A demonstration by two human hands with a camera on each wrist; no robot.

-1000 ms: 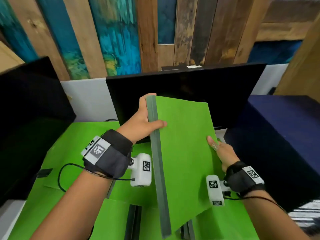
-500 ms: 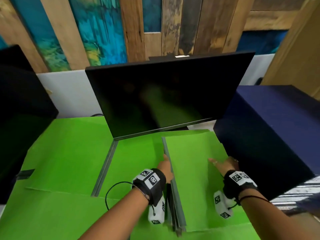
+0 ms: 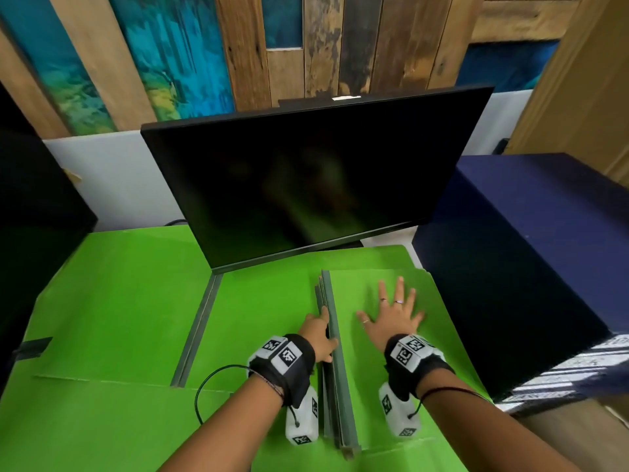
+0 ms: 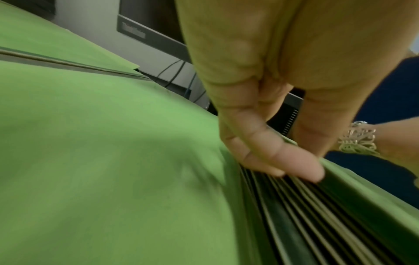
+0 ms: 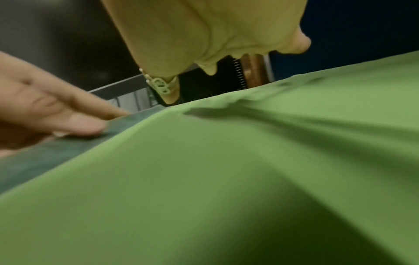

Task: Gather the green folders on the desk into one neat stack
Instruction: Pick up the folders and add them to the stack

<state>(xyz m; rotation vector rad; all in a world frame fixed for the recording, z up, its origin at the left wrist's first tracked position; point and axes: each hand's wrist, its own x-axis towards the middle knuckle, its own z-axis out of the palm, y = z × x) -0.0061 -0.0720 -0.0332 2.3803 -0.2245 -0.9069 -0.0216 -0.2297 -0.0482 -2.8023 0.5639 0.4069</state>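
A stack of green folders (image 3: 446, 338) with grey spines (image 3: 337, 396) lies on the right of the desk, in front of the monitor. My right hand (image 3: 391, 315) rests flat on the top folder (image 5: 249, 170), fingers spread. My left hand (image 3: 318, 335) lies along the stack's left side, with straight fingers (image 4: 274, 157) pressing on the layered spine edges (image 4: 306, 215). Other green folders lie spread out: one at the left (image 3: 136, 301), one under the stack at centre (image 3: 258, 318), one along the front (image 3: 85, 424).
A dark monitor (image 3: 306, 182) stands right behind the stack. A second dark screen (image 3: 34, 233) borders the left side. A navy blue box (image 3: 527, 267) stands close to the stack's right edge. Cables (image 4: 174, 71) run behind the monitor.
The folder that both hands held tilted up in the air has come down onto the stack. My right hand has gone from its edge to lying flat on top; my left has slid to the spines.
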